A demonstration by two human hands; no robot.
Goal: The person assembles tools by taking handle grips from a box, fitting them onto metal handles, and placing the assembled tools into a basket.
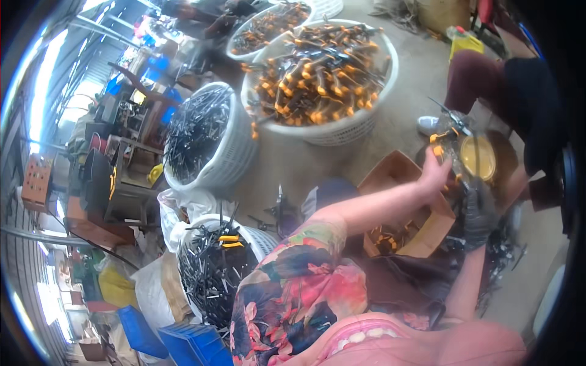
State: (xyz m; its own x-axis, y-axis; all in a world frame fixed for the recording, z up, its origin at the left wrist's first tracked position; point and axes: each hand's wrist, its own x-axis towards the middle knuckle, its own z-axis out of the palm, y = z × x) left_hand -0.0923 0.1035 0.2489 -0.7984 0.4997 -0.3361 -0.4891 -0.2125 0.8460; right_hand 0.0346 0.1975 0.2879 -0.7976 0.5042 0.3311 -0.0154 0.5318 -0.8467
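the bare left hand (434,174) reaches out over the open cardboard box (406,207), fingers curled around a small orange-handled tool (441,141) held up against a round yellow tub (478,157). the right hand (479,210), in a dark glove, sits just beneath the tub and seems to steady it or the tool's lower end; how tightly it grips i cannot tell, since the glove and the clutter of dark metal hide the fingers.

to do this step well, it seems best that the left hand keep its hold close on the tool's orange part, so the dark metal end stays pointed at the tub and does not wobble. the gloved hand should stay under the work as a rest (a bare palm there would likely meet sharp edges). the box lies directly below, so anything finished or dropped probably lands in it rather than on the concrete floor (403,116).

well apart, up and to the left, a large white basket (342,131) is heaped with more orange-handled tools, and two other white baskets, one (235,152) beside it and one (262,241) by the person's left shoulder, hold dark metal pieces. another person in dark clothes (531,104) sits just beyond the tub.
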